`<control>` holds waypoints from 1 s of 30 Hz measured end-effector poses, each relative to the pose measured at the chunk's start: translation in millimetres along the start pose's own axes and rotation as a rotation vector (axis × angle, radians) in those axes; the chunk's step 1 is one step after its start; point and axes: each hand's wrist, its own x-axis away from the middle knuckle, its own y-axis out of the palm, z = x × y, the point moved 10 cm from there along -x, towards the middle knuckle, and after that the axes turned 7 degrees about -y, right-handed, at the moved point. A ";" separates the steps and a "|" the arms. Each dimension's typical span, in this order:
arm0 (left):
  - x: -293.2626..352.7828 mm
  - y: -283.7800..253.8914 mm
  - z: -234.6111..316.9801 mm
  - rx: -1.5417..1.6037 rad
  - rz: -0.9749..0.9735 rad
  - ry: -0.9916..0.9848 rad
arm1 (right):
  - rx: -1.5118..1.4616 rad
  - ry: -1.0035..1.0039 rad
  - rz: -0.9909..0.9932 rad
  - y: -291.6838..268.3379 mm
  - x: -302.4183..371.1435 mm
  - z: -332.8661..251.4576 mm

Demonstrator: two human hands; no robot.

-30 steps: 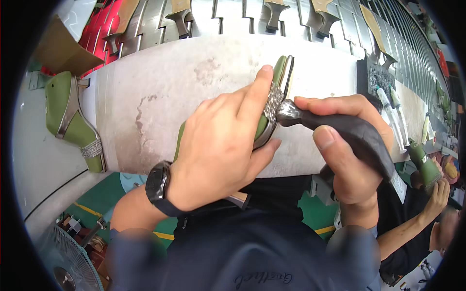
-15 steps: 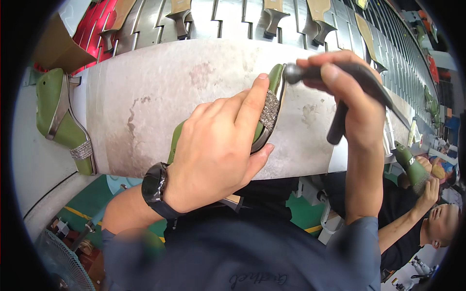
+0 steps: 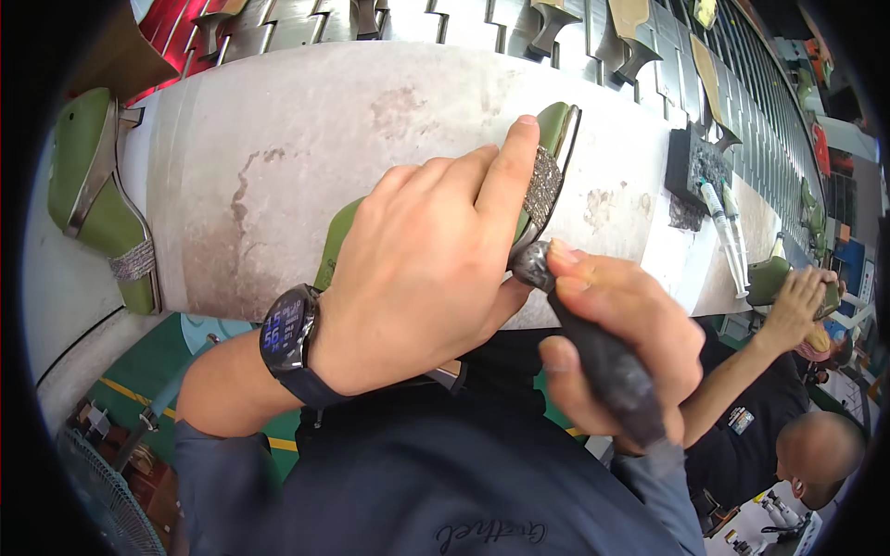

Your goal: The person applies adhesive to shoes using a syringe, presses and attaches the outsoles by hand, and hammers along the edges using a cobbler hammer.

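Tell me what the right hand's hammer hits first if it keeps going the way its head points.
The right hand aims the hammer up and left. Its metal head already sits against the green shoe by the glittery strap, beside the left hand. The shoe comes first, though depth is uncertain.

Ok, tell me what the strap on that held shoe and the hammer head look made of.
Strap: looks like rhinestone mesh, grainy silver sparkle. Hammer head: likely steel, rounded, dull grey sheen. Shoe: matte green, maybe plastic.

Olive-green leather shoe (image 3: 556, 125) with a glittering silver strap (image 3: 541, 190); dark grey-handled hammer (image 3: 603, 366); pale grey table (image 3: 306, 157), brown-stained.
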 end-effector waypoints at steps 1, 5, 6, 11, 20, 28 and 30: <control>-0.4 -1.4 1.8 -0.003 0.009 0.005 | 0.044 -0.003 0.035 2.3 4.6 -8.0; 0.9 2.2 -2.9 -0.053 -0.005 0.005 | 0.206 -0.109 0.148 25.1 20.5 -29.9; 1.3 0.2 -4.4 -0.058 -0.003 0.009 | 0.207 -0.113 0.153 24.0 22.0 -29.7; 13.0 -13.1 -30.2 0.144 -0.115 0.077 | 0.201 -0.152 0.169 13.2 24.6 -23.0; 15.9 -19.1 -29.4 0.171 0.029 0.091 | 0.012 -0.071 0.027 44.7 27.2 -23.6; 16.4 -19.7 -28.2 0.207 -0.001 0.036 | -0.111 -0.128 0.125 51.1 29.2 -28.4; 13.0 -14.6 -32.8 0.237 -0.071 -0.041 | -0.117 -0.121 0.170 43.6 32.9 -24.3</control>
